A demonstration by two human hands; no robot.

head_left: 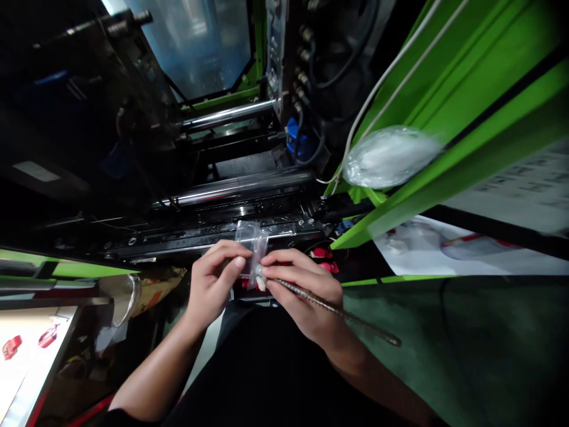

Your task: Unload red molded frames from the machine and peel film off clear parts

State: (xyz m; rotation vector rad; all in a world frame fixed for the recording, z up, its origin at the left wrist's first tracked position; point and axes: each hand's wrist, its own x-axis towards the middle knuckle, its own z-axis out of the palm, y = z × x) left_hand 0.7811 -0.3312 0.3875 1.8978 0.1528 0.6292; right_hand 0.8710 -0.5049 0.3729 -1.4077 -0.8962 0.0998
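A small clear plastic part [251, 244] sits between my two hands, in the middle of the view, just above my dark lap. My left hand [214, 283] pinches its left edge, thumb and forefinger closed on it. My right hand [302, 293] closes on its right edge with the fingertips, and the same hand also grips a long thin metal rod [338, 311]. The rod's pale tip touches the part's lower edge; its far end slants off to the right and toward me, past my wrist.

Just beyond the part, dark machine rails [213, 234] run left to right, with two shiny steel bars [240, 185] farther back. A small red piece [323, 259] lies just right of my right hand. Farther right, a bright green machine panel [444, 160] slopes upward, and a crumpled clear bag [389, 155] rests against it, with white cables [377, 89] running up beside it. On the near left, a lit white table [26, 367] carries two small red items [31, 341].
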